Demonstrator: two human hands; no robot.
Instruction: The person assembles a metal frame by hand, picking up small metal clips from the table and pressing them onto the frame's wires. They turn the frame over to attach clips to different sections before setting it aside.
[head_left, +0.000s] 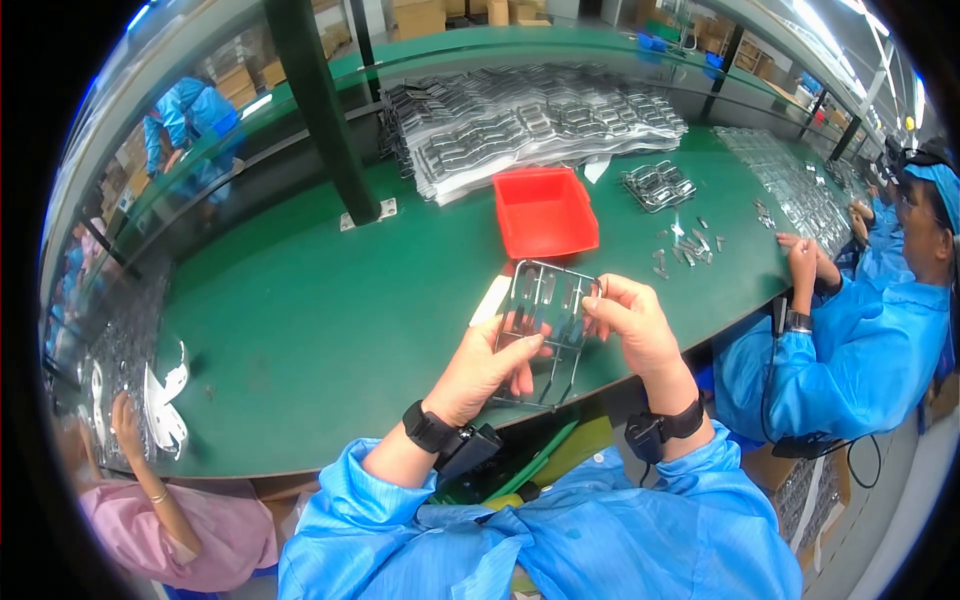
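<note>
Over the front edge of the green table, a small rectangular metal wire rack [530, 400] is held tilted in both my hands. My left hand [475, 365] grips its left side, thumb across the wires and fingers behind. At the upper right corner, my right hand [640, 325] pinches the rack's edge; whether a small part is also between those fingertips, I cannot tell. Several flat metal pieces show within the frame. A white strip [491, 302] sticks up beside my left fingers. Just beyond the rack stands a red plastic bin [545, 215].
Loose metal clips [690, 245] lie right of the bin, near a small pile of wire racks [658, 186]. Layered wire racks [530, 130] fill the back. A dark post [325, 120] rises from the table [300, 330]. A co-worker in blue [840, 340] sits right, another in pink [180, 530] left.
</note>
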